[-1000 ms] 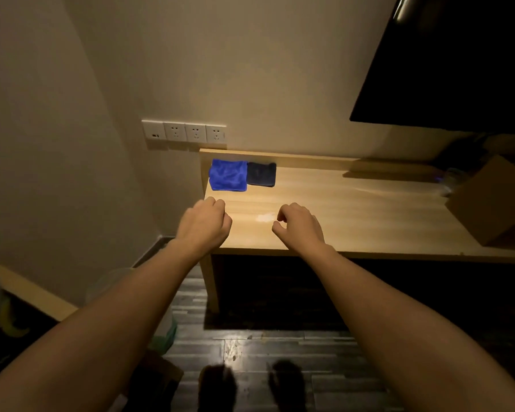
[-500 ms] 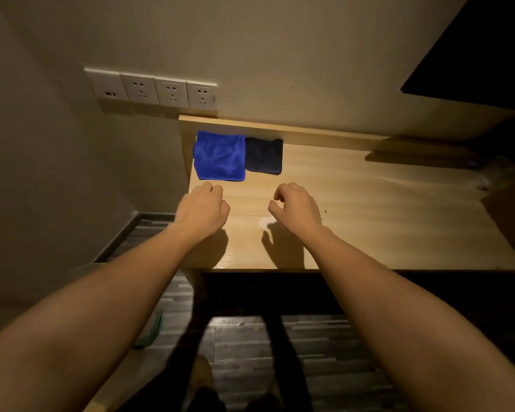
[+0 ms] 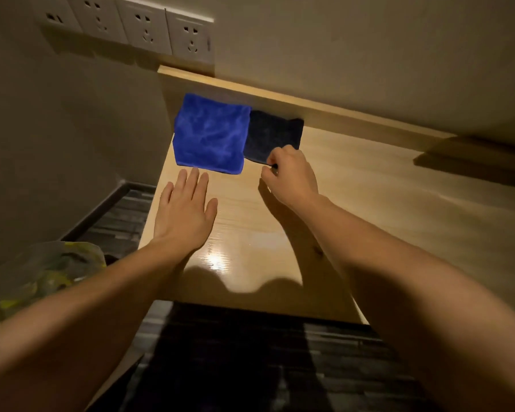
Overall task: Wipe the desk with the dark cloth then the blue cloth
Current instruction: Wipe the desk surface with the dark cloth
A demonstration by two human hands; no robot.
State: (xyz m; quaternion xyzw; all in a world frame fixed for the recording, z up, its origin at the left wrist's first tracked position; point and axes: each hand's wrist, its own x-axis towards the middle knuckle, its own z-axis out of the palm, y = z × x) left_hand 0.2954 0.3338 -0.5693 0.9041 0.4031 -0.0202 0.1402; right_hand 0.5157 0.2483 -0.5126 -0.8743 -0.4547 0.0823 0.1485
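Observation:
A folded blue cloth (image 3: 210,136) lies at the far left corner of the light wooden desk (image 3: 354,209). A folded dark cloth (image 3: 272,136) lies right beside it, touching its right edge. My right hand (image 3: 289,176) pinches the near edge of the dark cloth between thumb and fingers. My left hand (image 3: 183,208) rests flat on the desk with its fingers spread, the fingertips just short of the blue cloth's near edge.
A row of wall sockets (image 3: 143,25) sits above the desk's far left corner. A bin lined with a plastic bag (image 3: 45,272) stands on the floor at the left. A dark shadow (image 3: 470,162) falls on the desk at the far right.
Both hands have moved forward over the desk. My left hand opened from a loose fist and went flat. My right hand reached the dark cloth and pinched its edge. The view moved closer.

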